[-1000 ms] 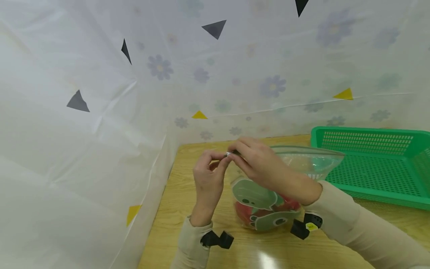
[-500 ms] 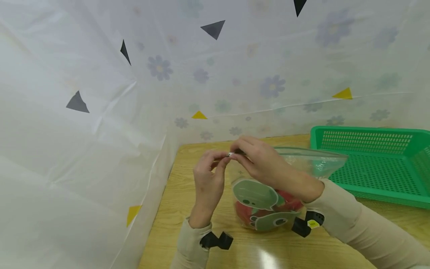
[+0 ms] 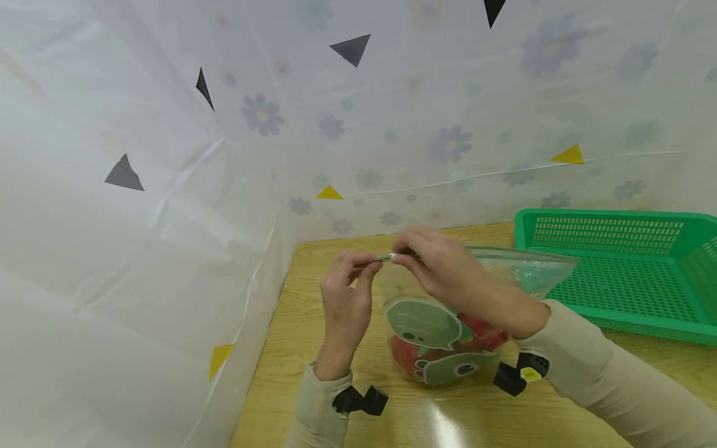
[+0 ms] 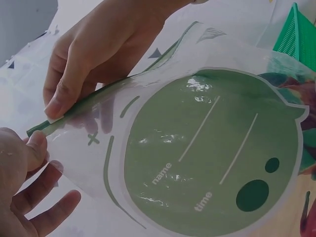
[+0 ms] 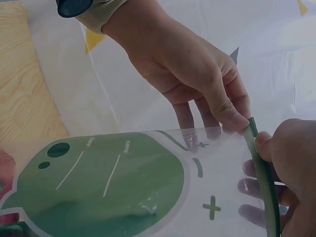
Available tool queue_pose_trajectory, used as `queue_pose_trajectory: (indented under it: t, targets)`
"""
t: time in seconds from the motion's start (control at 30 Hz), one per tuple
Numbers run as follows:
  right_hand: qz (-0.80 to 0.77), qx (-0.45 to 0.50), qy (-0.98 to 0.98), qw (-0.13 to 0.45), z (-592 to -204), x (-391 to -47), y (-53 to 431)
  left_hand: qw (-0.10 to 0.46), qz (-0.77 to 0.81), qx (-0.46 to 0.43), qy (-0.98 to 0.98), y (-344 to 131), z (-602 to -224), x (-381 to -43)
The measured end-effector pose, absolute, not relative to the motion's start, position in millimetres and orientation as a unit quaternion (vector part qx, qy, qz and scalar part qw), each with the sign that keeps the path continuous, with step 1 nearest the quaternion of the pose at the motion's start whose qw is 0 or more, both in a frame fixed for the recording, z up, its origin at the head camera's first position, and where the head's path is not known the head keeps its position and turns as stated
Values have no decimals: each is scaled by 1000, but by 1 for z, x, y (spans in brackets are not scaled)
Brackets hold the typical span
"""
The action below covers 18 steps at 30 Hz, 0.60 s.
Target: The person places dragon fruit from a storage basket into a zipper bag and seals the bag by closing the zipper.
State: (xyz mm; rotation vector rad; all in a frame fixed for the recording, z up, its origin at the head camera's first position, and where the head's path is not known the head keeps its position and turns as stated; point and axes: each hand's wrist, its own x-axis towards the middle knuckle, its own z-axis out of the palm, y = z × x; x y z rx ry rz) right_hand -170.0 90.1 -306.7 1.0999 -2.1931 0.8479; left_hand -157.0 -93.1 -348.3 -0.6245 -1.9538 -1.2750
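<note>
A clear zip bag (image 3: 424, 323) with a green cartoon print stands on the wooden table, red and green things showing inside. My left hand (image 3: 347, 305) pinches the left end of its green zip strip between thumb and fingers. Just to the right, my right hand (image 3: 450, 270) pinches the same strip at a small white piece (image 3: 393, 256). A short bit of strip shows between the two hands. In the left wrist view, the printed bag (image 4: 212, 148) hangs below the right hand (image 4: 106, 47). The right wrist view shows the left hand (image 5: 192, 69) at the strip's end.
A green plastic basket (image 3: 616, 320) with mesh walls stands at the right, behind the bag's right side. The wooden table (image 3: 294, 348) meets a white sheet (image 3: 140, 280) at the left and back. Small black camera mounts (image 3: 364, 401) sit at both wrists.
My right hand has slid slightly right along the zip strip with the small white piece, so the gap between the hands has widened. The left hand stays nearly still.
</note>
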Motion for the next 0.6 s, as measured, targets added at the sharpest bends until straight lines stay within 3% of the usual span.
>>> queue_pose_trajectory:
  t: [0.6]
  targets:
    - [305,377,-832,270,-314,-168,117,347,-506,-212,-761,-91,-349,-155]
